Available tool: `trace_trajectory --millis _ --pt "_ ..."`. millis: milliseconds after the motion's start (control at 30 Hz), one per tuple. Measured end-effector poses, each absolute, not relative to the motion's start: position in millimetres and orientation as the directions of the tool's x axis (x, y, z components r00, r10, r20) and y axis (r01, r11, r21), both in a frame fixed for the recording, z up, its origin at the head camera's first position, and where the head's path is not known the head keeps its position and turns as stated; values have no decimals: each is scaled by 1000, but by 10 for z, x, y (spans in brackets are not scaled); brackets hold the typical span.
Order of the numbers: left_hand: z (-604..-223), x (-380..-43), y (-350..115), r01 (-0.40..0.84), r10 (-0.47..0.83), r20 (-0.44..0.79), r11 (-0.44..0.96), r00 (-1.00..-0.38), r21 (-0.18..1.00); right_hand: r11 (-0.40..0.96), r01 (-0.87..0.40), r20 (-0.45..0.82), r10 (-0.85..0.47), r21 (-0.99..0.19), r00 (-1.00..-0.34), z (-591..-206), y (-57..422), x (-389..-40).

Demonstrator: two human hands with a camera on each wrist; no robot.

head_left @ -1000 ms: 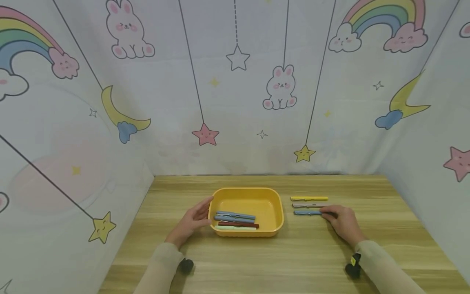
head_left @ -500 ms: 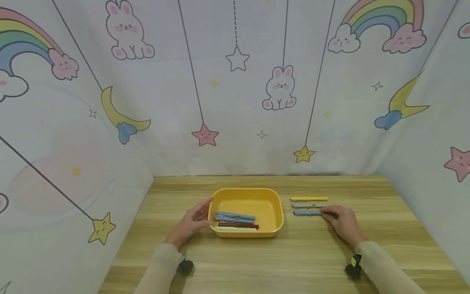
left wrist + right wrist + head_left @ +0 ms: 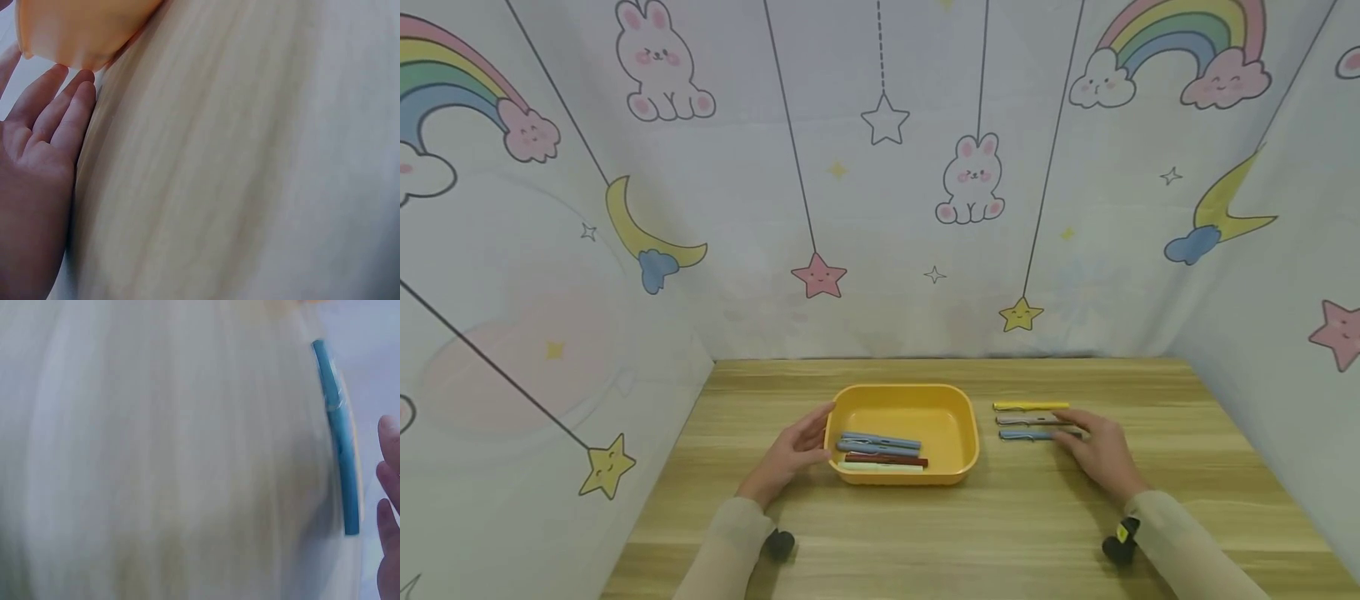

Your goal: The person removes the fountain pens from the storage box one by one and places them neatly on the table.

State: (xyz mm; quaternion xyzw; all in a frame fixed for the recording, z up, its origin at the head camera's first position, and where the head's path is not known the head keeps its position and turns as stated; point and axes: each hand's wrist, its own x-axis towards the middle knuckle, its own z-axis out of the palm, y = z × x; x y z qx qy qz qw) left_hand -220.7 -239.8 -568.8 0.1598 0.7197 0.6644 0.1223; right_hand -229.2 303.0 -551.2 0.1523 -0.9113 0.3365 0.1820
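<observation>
My left hand (image 3: 790, 454) rests against the left wall of a yellow plastic basket (image 3: 962, 475); in the left wrist view its fairly straight fingers (image 3: 72, 122) touch the basket's outside. Inside lie two grey-blue pens (image 3: 880, 443), a dark red pen (image 3: 887, 459) and a pale green pen (image 3: 883, 467). To the right of the basket, a yellow pen (image 3: 1030, 407), a greyish-pink pen (image 3: 1022, 421) and a blue pen (image 3: 1026, 435) lie in parallel. My right hand (image 3: 1101, 450) hovers at their right ends, thumb and fingers apart. The right wrist view shows the blue pen (image 3: 342, 450) apart from the fingers (image 3: 389, 434).
The wood-grain table (image 3: 925, 542) is enclosed by pale curtains (image 3: 880, 317) printed with stars, rabbits and rainbows. A black wrist device (image 3: 781, 545) sits at the left sleeve, and another black device (image 3: 1120, 546) at the right.
My right hand has let go of the blue pen's right end, its thumb and fingers spreading apart. The blue pen stays where it lay. My left hand and the basket have not moved.
</observation>
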Motion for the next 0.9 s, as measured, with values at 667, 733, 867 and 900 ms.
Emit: trace_trajectory --millis 667,733,867,900 --pt "-5684 -2201 -2413 96 400 57 79 -915 992 445 -226 163 -177 -866 -971 -5186 2398 -2412" --pt "-5679 -2204 -2416 93 401 55 78 -915 993 403 -228 163 -189 -887 -968 -5161 2333 -2438" --pt "-5677 -2196 -2419 87 407 50 72 -912 994 342 -221 153 -217 -913 -964 -5118 2187 -2478" --pt "-5678 -2192 -2419 88 408 52 71 -911 994 334 -218 149 -222 -917 -964 -5112 2149 -2485"
